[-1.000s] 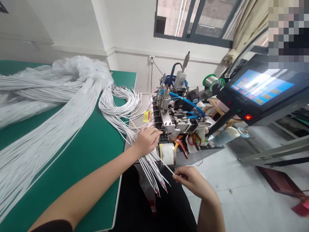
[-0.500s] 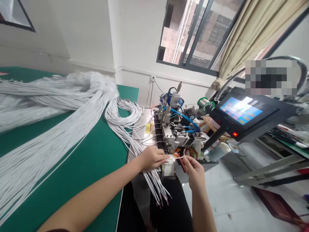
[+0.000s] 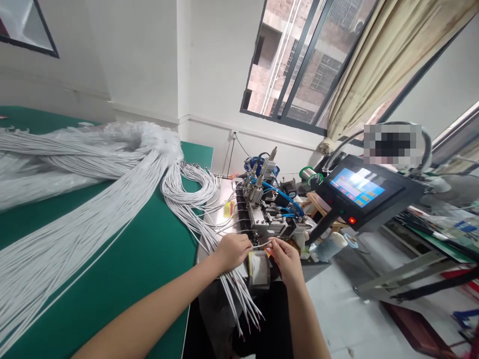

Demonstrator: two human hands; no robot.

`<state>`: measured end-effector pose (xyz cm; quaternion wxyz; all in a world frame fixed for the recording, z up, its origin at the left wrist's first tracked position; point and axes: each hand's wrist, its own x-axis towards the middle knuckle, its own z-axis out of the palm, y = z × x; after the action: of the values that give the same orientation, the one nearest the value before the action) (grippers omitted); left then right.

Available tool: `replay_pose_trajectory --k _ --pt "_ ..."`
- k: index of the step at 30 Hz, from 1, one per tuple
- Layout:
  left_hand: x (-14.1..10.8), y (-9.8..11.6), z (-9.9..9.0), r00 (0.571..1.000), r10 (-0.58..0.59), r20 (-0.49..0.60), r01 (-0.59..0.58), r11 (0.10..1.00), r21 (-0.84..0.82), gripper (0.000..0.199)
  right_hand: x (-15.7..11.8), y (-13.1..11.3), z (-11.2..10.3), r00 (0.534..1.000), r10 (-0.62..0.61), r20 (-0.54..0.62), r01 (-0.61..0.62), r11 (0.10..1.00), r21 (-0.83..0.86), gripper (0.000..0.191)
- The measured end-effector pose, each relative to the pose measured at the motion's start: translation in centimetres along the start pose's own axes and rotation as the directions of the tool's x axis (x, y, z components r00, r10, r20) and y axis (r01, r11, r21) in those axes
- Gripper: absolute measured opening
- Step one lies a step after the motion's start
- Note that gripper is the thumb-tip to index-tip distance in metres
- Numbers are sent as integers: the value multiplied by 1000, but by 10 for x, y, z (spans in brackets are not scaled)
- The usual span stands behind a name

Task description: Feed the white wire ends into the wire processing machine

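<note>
Between my two hands runs one white cable [image 3: 261, 245], roughly level, in front of the machine [image 3: 262, 209]. My left hand [image 3: 234, 251] is closed on it, resting over a loose bundle of white cables [image 3: 236, 294] whose tips hang toward my lap. At the cable's end, my right hand [image 3: 283, 257] pinches it between thumb and fingers. Several other cables lead from the bundle to a dark row of slots [image 3: 242, 207] along the machine's near side. Just below my hands sits a pale block with a clear cover [image 3: 259, 269].
A green table [image 3: 149, 269] at left carries long white cables [image 3: 93, 219] and plastic wrapping [image 3: 149, 139]. A touchscreen panel [image 3: 357, 187] with a lit red button stands right of the machine. Behind are a wire spool [image 3: 310, 175] and a blue roll [image 3: 331, 246]. Another person's blurred head [image 3: 392, 143] shows beyond.
My right hand has moved left, closer to my left hand, and the cable between them now bows slightly. The whole view has shifted a little with my head.
</note>
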<state>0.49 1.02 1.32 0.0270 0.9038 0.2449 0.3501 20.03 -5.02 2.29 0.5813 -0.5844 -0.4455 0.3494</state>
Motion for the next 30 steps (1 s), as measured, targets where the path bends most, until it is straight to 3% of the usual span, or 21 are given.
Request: replay_pose_trajectory --k 4,8,11,16,22,30 --pt "1 2 -3 998 -39 45 38 999 25 22 5 0 -6 996 43 81 -37 997 -67 49" --pt "0 3 -4 992 -34 118 26 997 68 41 9 3 -8 988 -101 118 139 917 -374 42" --pt "0 4 -3 989 -60 139 47 995 90 40 12 10 -6 973 -159 169 221 853 -472 40" --pt "-1 4 -1 985 -95 146 76 989 128 36 24 24 -2 956 -167 240 252 886 -389 36" --pt "-2 3 1 980 -148 135 129 982 139 32 36 37 4 952 -35 303 91 980 -175 37" --pt "-4 4 1 982 -187 41 176 966 188 17 33 51 9 974 75 214 -51 992 -115 40"
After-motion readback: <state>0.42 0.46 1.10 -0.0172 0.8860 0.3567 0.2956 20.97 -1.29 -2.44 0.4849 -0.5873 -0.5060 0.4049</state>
